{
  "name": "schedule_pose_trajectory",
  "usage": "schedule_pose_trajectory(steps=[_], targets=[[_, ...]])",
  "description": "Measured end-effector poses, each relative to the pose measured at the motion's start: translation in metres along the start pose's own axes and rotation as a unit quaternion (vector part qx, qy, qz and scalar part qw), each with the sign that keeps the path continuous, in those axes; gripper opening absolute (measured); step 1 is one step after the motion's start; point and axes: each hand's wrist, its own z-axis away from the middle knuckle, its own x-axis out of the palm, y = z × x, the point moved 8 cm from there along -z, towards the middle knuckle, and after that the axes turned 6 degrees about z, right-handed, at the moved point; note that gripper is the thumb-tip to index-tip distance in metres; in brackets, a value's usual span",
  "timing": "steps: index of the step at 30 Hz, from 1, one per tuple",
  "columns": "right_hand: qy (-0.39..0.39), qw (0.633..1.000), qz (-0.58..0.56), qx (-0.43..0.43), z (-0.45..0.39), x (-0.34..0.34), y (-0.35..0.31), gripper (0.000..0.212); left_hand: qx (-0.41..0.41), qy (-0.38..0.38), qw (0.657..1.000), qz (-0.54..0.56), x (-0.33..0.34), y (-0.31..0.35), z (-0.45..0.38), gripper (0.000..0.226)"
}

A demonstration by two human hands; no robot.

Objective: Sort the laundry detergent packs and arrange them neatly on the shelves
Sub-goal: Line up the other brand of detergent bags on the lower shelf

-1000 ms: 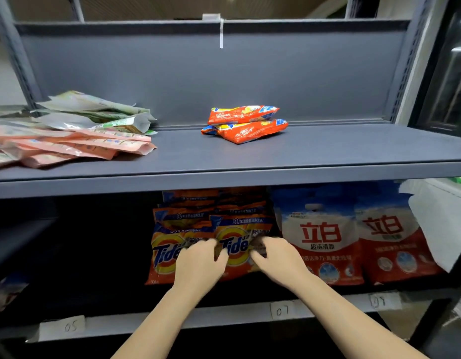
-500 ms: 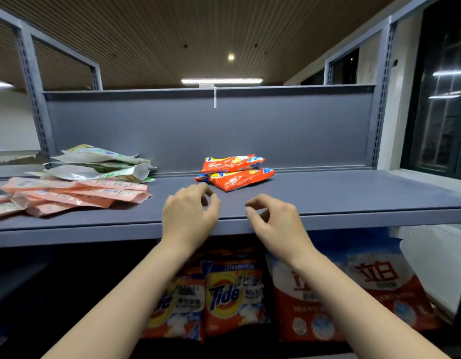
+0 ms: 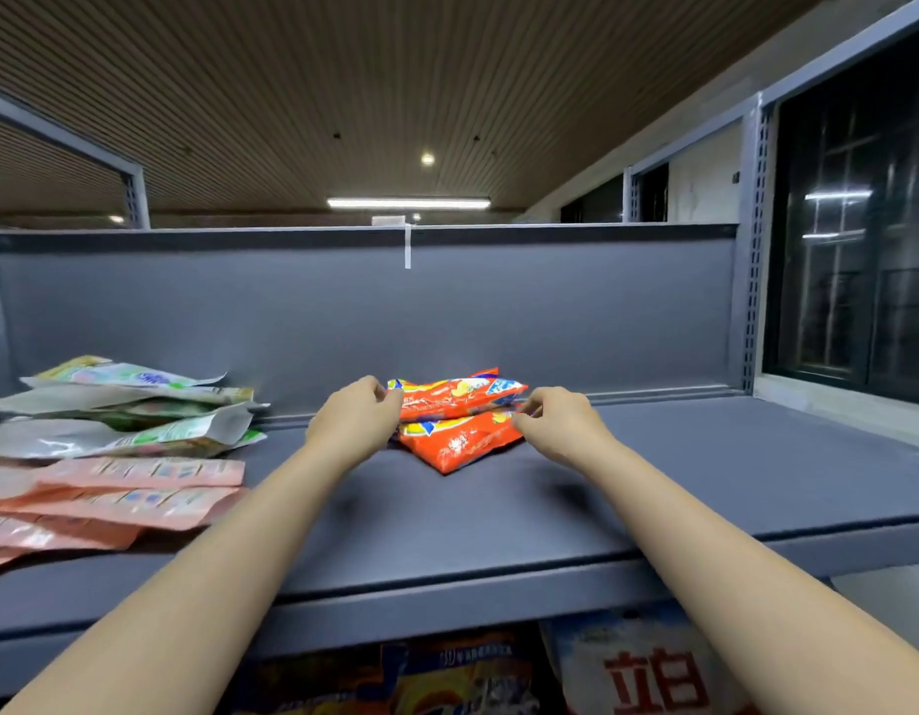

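Note:
Two orange detergent packs lie stacked in the middle of the grey top shelf (image 3: 705,482), the upper pack (image 3: 454,397) resting on the lower pack (image 3: 457,443). My left hand (image 3: 354,425) is at the stack's left end, fingers curled against the edge of the upper pack. At the right end, the fingertips of my right hand (image 3: 560,425) pinch the packs' edge. Both forearms stretch over the shelf's front lip.
Pink flat packs (image 3: 137,487) and green-white pouches (image 3: 127,405) are piled on the shelf's left side. A grey back panel (image 3: 550,312) closes the rear and a slotted upright (image 3: 751,250) stands on the right. Below, orange Tide packs (image 3: 447,673) and a white-red bag (image 3: 643,668) show.
Both hands left the Tide packs on the lower shelf, rose over the top shelf's edge and reached to the orange stack. My view tilted upward.

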Motion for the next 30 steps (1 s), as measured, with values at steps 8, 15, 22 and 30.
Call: schedule_pose_trajectory(steps=[8,15,22,30], targets=[[-0.064,0.996,0.031,0.052,-0.058,0.038,0.006,0.037,-0.034,-0.071,0.996,-0.039,0.044,-0.015,-0.066,0.046],[-0.121,0.990,-0.013,0.078,-0.079,0.062,0.007,0.064,-0.131,-0.088,0.987,0.038,0.067,-0.037,-0.085,0.044],[-0.149,0.985,0.018,0.082,-0.074,0.053,0.009,0.066,-0.122,-0.107,0.985,0.057,0.070,-0.022,-0.085,0.026],[-0.250,0.962,-0.099,0.053,-0.031,0.046,0.004,0.055,-0.175,-0.164,0.963,0.123,0.057,-0.023,-0.056,0.040]])
